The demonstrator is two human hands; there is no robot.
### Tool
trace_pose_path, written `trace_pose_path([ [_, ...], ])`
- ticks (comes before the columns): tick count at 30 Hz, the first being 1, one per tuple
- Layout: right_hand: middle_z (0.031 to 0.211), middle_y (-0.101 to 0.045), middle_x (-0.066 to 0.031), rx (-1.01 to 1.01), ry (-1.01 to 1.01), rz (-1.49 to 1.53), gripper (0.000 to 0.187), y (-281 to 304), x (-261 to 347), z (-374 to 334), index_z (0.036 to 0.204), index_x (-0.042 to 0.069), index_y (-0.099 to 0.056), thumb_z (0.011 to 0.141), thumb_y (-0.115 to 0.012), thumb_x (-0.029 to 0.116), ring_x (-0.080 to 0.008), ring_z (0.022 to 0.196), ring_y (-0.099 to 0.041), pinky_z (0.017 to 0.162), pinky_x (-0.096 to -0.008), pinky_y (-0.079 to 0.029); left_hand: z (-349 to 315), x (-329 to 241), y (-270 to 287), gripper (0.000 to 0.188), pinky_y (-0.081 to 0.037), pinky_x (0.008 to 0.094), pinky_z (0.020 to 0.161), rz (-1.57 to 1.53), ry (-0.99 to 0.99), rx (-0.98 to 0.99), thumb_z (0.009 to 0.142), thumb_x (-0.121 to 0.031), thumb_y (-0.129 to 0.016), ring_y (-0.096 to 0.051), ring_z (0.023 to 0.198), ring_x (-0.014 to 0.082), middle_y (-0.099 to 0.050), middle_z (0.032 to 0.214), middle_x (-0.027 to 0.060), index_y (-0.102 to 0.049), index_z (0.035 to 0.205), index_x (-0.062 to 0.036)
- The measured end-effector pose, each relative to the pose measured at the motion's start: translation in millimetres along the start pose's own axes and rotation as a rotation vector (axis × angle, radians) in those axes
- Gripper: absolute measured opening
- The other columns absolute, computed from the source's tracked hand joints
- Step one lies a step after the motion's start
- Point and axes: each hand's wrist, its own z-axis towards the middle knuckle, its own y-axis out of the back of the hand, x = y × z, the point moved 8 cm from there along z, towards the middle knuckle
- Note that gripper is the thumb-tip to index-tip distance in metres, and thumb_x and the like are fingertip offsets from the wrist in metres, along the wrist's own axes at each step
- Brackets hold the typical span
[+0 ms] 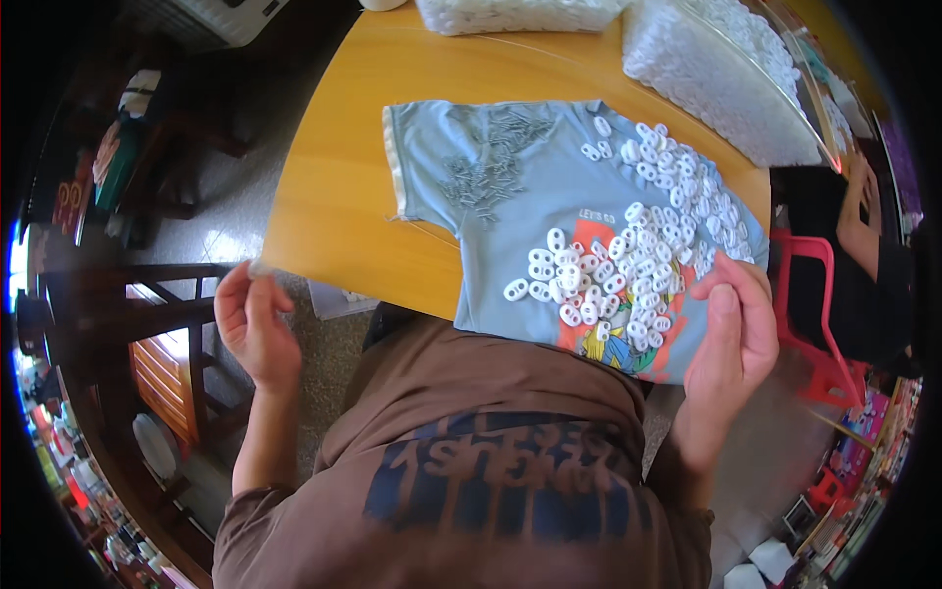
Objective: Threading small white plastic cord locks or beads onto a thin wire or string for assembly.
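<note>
Here at nine o'clock, the left hand (259, 334) pinches a small pale piece (258, 268), blurred, between thumb and fingertips. Over at three, the right hand (734, 329) has thumb and forefinger drawn close; whether anything sits between them, I cannot tell. Just beside it, toward two o'clock, white two-holed pieces (642, 263), glossy ovals, sprawl across a light-blue T-shirt (497, 270) on the yellow-brown table (339, 167). Writing now: pale lettering (596, 216) tops the T-shirt's orange cartoon print, while big dark-blue block letters (500, 478) cross the person's brown shirt (412, 393) at six. Twelve o'clock: slim grey pins (491, 177), heaped loosely.
</note>
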Motion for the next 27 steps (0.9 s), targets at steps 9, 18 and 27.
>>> trace_pose_path([
  [9, 0.087, -0.056, -0.0092, 0.062, -0.056, -0.286, 0.015, 9.1, -32.8, -15.0, 0.092, -0.003, -0.061, 0.079, -0.057, 0.001, -0.0159, 0.08, -0.054, 0.073, -0.0246, -0.042, -25.6, 198.3, 115.9, 0.015, -0.031, 0.018, 0.047, 0.189, 0.364, -0.156, 0.081, -0.015, -0.06, -0.041, 0.051, 0.0046, -0.046, 0.059, -0.0034, -0.053, 0.089, -0.0041],
  [18, 0.085, -0.056, -0.0101, 0.087, 0.121, -0.41, 0.014, 4.7, -32.8, 2.1, 0.092, -0.002, -0.061, 0.079, -0.059, 0.003, -0.0182, 0.077, -0.055, 0.07, -0.0259, -0.043, -4.2, 213.0, 145.1, 0.017, -0.035, 0.0209, 0.047, 0.108, 0.37, -0.335, 0.082, -0.019, -0.056, -0.044, 0.051, 0.0077, -0.052, 0.067, 0.0011, -0.053, 0.086, -0.0031],
  [27, 0.086, -0.057, -0.0094, 0.145, 0.108, -0.342, 0.014, -10.1, -41.2, 24.7, 0.092, -0.002, -0.061, 0.078, -0.06, 0.002, -0.0175, 0.077, -0.055, 0.07, -0.0257, -0.043, 58.5, -41.8, -43.4, 0.014, -0.036, 0.0179, 0.056, 0.208, -0.173, -0.016, 0.086, -0.01, -0.052, -0.043, 0.062, 0.0075, -0.052, 0.071, -0.0001, -0.056, 0.095, -0.0003],
])
